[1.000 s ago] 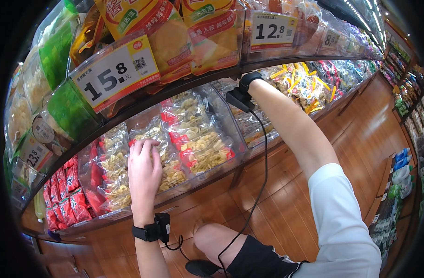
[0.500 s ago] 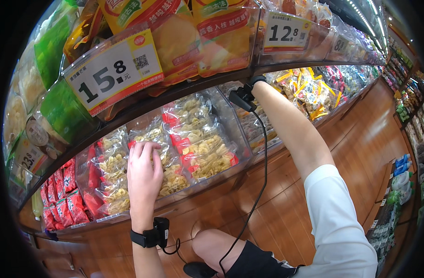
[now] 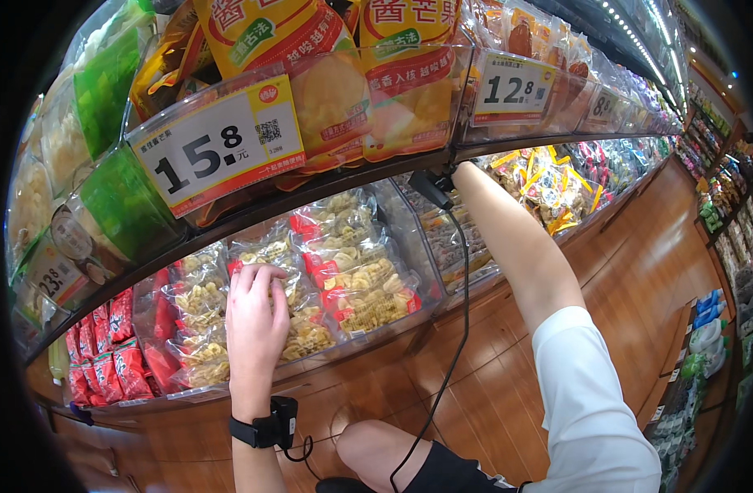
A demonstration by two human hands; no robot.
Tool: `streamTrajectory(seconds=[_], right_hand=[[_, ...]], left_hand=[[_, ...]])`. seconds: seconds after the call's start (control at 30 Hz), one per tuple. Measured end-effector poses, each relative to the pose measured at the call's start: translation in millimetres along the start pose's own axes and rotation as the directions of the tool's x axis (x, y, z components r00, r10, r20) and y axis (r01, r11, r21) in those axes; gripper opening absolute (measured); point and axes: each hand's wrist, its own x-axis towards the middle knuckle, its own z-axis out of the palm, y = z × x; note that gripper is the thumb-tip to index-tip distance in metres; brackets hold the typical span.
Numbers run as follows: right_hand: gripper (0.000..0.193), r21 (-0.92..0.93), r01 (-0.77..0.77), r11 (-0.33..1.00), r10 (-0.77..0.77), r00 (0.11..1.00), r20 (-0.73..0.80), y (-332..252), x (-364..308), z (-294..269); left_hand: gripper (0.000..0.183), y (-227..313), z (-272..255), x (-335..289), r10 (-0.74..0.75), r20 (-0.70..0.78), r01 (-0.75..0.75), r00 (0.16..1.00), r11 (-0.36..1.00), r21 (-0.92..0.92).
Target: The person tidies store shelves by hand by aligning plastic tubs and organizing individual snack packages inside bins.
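Note:
My left hand (image 3: 257, 316) lies over clear bags of yellowish dried chips with red labels (image 3: 356, 279), in the lower shelf bin. Its fingers point away from me and the thumb is a little apart; the fingertips rest at the bags, and nothing is visibly gripped. My right forearm (image 3: 516, 242) reaches up to the upper shelf's front edge. That edge hides my right hand, so what it touches cannot be seen. A black wrist device (image 3: 432, 189) with a cable shows just below the edge. Bags of dark dried pieces (image 3: 450, 234) lie in the bin nearest that arm.
Above, a shelf with a clear front holds yellow and orange packages (image 3: 327, 107) behind price cards (image 3: 220, 144). Red packets (image 3: 113, 361) fill the bin at far left. Bags with yellow ribbons (image 3: 541, 185) lie beyond my right arm. A low display (image 3: 697, 353) stands across the wooden floor.
The view has shifted slightly, so the shelves sit a little lower in the picture. The right wrist has gone further behind the shelf edge. My left hand stays on the bags.

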Motion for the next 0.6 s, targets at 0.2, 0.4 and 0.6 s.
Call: streamTrajectory(seconds=[0.2,0.4,0.6], right_hand=[[0.078,0.011,-0.003,1.0,0.003,1.0,0.003,9.5,-6.1,-8.4],[0.08,0.013,-0.006,1.0,0.006,1.0,-0.006,10.9,-7.6,-7.9],[0.081,0.004,-0.012,1.0,0.012,1.0,-0.01,7.6,-10.5,-6.9]], left_hand=[[0.01,0.9,1.2,0.5,0.003,-0.006,-0.002,1.0,1.0,0.006],[0.01,0.7,1.9,-1.3,-0.013,-0.006,0.013,1.0,1.0,0.01],[0.011,-1.6,2.7,-1.9,-0.02,-0.005,0.02,1.0,1.0,0.015]])
